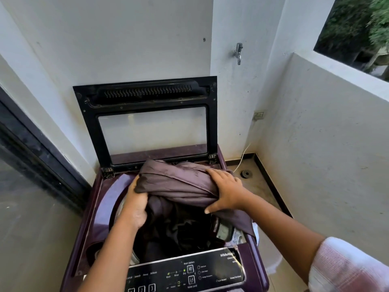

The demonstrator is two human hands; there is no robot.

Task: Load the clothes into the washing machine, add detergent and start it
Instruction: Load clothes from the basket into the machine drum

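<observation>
A purple top-loading washing machine (99, 209) stands in front of me with its black-framed glass lid (147, 121) raised against the wall. A bunched mauve garment (179, 182) lies across the drum opening, one end draped over the machine's right rim. My left hand (134, 205) grips the garment's left end, fingers curled under the cloth. My right hand (225, 189) presses on its right part with fingers spread. Dark clothes (179, 230) lie in the drum below. The black control panel (189, 272) runs along the near edge.
A metal tap (238, 52) sticks out of the white wall above right. A wall socket (259, 115) with a white cord sits lower right, and a floor drain (245, 173) lies beside the machine. A dark glass door frame (31, 148) is at left.
</observation>
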